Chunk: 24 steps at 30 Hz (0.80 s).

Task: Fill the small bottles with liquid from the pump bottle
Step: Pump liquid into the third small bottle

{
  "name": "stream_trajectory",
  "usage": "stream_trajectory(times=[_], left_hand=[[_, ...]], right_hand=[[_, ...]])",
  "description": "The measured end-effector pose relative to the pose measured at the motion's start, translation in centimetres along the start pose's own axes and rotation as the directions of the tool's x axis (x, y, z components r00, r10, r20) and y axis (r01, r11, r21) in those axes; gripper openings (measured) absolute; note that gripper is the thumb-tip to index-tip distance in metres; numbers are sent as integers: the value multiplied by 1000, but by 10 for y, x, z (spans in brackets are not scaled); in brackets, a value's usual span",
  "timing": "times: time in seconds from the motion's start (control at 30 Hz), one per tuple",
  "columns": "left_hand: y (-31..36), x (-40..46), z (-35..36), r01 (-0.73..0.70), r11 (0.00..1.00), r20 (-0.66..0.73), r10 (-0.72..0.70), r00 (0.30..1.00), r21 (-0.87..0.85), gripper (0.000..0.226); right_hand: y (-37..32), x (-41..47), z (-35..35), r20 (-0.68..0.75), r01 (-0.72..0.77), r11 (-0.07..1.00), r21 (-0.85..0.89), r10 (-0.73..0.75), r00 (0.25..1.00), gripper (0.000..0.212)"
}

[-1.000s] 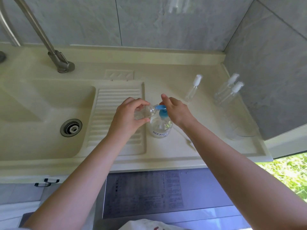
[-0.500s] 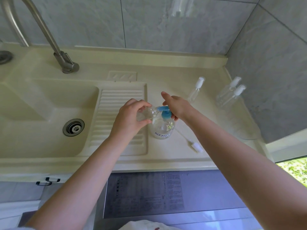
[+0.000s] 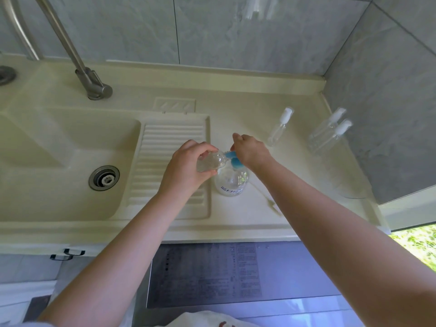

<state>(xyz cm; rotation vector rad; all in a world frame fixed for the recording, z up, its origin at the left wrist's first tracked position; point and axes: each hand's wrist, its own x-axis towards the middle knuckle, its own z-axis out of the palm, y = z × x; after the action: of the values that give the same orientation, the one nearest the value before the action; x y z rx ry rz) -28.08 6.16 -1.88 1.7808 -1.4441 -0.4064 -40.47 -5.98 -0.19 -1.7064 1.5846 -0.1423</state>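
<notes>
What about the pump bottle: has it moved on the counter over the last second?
No. The pump bottle stands just right of the ribbed washboard's raised edge, with the same gap as before; only the camera shifted.

Grey tiled walls (image 3: 236,31) back a cream countertop (image 3: 236,102) with sink (image 3: 59,149).

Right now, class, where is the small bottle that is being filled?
In the head view, the small bottle is centre frame, held tilted in the left hand against the blue spout of the pump bottle, just right of the ribbed washboard.
</notes>
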Motion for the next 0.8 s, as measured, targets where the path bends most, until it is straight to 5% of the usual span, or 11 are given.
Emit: stream_trajectory(times=[0.13, 0.4, 0.63, 0.8], left_hand=[[-1, 0, -1, -1, 1000, -9, 1, 1000, -16, 51], [-5, -1, 4, 6, 1000, -2, -6, 1000, -23, 50], [-4, -2, 2, 4, 1000, -9, -5, 1000, -27, 50], [-4, 0, 2, 3, 1000, -7, -3, 1000, -31, 50]], right_hand=[[-2, 4, -8, 48, 5, 1000, 0, -5, 999, 57], [12, 7, 11, -119, 73, 996, -58, -80, 990, 39], [8, 7, -2, -19, 24, 999, 40, -24, 1000, 54], [6, 5, -1, -54, 38, 997, 74, -34, 998, 36]])
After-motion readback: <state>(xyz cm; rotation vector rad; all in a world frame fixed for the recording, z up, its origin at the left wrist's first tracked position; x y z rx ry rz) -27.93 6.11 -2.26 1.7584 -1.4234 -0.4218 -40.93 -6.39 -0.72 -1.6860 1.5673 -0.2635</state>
